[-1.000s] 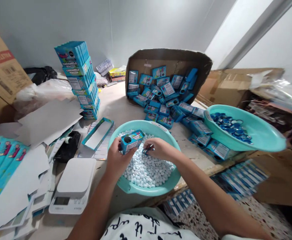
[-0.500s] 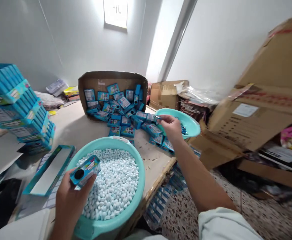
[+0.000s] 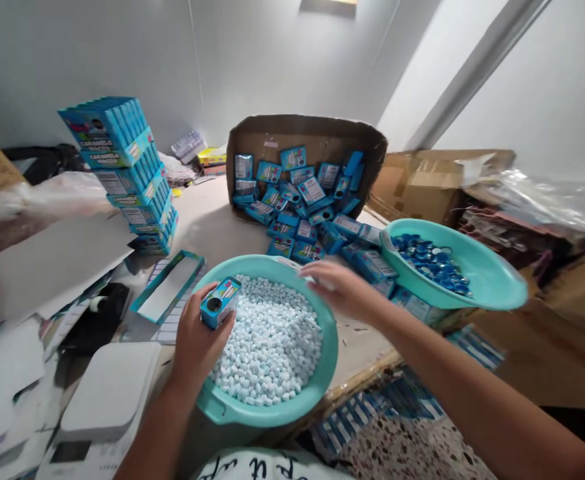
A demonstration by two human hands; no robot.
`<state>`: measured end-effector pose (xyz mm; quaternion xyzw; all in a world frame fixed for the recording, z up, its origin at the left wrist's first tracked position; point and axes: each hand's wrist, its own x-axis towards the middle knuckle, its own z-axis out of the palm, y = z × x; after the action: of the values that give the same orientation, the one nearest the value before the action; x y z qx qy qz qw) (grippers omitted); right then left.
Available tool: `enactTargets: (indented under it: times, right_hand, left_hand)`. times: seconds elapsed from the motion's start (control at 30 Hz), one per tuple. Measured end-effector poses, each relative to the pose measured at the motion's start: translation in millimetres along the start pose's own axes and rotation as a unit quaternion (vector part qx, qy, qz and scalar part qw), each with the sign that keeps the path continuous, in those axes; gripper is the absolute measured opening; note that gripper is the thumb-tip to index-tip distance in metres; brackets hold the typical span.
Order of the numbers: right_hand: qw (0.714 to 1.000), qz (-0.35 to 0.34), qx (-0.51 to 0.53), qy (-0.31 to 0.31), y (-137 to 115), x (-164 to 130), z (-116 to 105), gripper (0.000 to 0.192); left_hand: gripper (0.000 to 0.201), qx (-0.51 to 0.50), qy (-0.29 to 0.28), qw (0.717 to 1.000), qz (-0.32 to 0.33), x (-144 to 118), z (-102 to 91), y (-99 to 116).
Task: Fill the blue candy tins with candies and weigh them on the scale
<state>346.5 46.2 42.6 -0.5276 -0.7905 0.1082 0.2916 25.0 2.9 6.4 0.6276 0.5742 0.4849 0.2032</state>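
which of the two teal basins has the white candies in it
The near basin, right in front of the person, under the left hand; it holds white candies. The far basin at the right holds blue caps.

Stacked blue boxes [image 3: 122,167] read "CARAMELO MACIZO"; other txt illegible.

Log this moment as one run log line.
left hand: holds small blue box | right hand: over candy basin | cap basin: right
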Motion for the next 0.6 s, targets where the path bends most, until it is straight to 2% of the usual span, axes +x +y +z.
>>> enactTargets:
  times: [0.07, 0.1, 0.17, 0.23, 0.37, 0.5, 0.6]
  right_hand:
    - [0.974, 0.037, 0.021, -0.225, -35, 5, 46, 0.05]
    - [0.957, 0.076, 0.024, -0.28, -49, 8, 64, 0.057]
    - [0.938, 0.125, 0.029, -0.321, -66, 12, 88, 0.07]
    - [0.937, 0.148, 0.051, -0.314, -72, 15, 97, 0.076]
    - [0.927, 0.192, 0.139, -0.29, -70, 17, 100, 0.067]
    - [0.9, 0.26, 0.247, -0.25, -76, 13, 110, 0.06]
    - [0.874, 0.311, 0.318, -0.197, -83, 9, 121, 0.054]
  left_hand:
    - [0.042, 0.013, 0.005, 0.999, 0.031, 0, 0.3, -1]
    - [0.042, 0.017, 0.006, 0.999, 0.041, -1, 0.4, -2]
    - [0.042, 0.016, 0.006, 0.998, 0.054, -1, 0.7, -4]
    - [0.044, 0.006, 0.001, 0.998, 0.058, -2, 0.9, -6]
    - [0.045, -0.007, -0.018, 0.997, 0.072, -1, 1.5, -8]
    - [0.048, -0.023, -0.026, 0.997, 0.073, 1, 2.0, -12]
    - [0.047, -0.036, -0.024, 0.997, 0.067, 1, 1.7, -14]
